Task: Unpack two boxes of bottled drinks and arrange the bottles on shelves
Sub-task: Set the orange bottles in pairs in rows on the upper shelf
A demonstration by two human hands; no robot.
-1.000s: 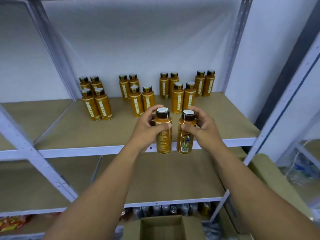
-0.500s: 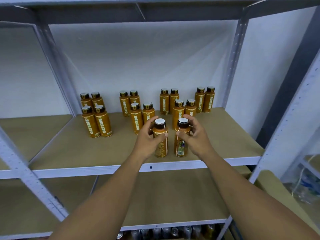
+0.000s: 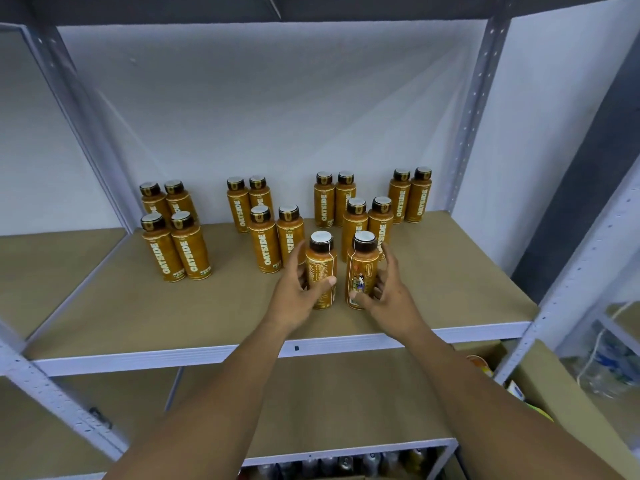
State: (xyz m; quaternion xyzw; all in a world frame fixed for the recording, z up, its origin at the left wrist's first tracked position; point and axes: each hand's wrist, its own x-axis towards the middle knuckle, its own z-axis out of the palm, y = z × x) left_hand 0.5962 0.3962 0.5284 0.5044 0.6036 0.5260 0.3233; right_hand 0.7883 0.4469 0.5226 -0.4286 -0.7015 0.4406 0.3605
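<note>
— What is standing on the shelf (image 3: 121,306)?
— Only bottles, all upright. A left group (image 3: 188,251) of four, a second group (image 3: 266,247) and third group (image 3: 353,223) of four each, and a back-right pair (image 3: 417,199). Nearest the edge, a left bottle (image 3: 320,268) and right bottle (image 3: 363,268) are standing just apart.

Near the front of the tan board shelf (image 3: 138,306) stand the left orange plastic bottle (image 3: 321,271), gripped by the left hand (image 3: 298,296), and just beside it the right orange plastic bottle (image 3: 362,268), gripped by the right hand (image 3: 388,292). Behind them, clusters of matching bottles (image 3: 176,244) are spread left to right.
</note>
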